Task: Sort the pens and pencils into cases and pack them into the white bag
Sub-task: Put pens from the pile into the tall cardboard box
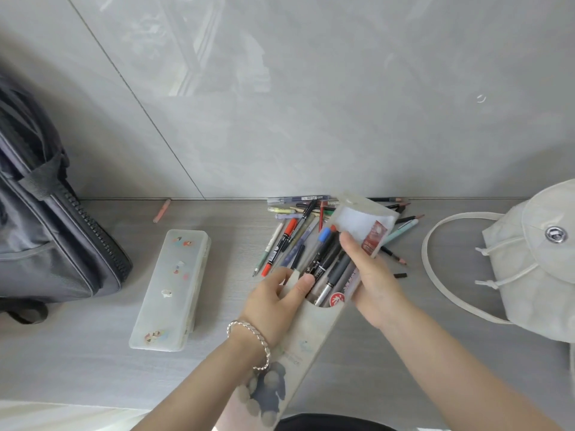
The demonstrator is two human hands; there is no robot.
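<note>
We grip the soft pouch (314,325) at its mouth, both hands' fingers (303,283) clenched on it; light, floppy, pens (323,265) slide.

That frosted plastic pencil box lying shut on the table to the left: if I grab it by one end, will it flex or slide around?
The frosted plastic pencil box looks rigid, with straight edges and a hinged lid, so it probably stays stiff. Its smooth shell on the smooth table may slide when nudged. Its contents cannot be seen through the cloudy lid, so its weight is uncertain.
</note>
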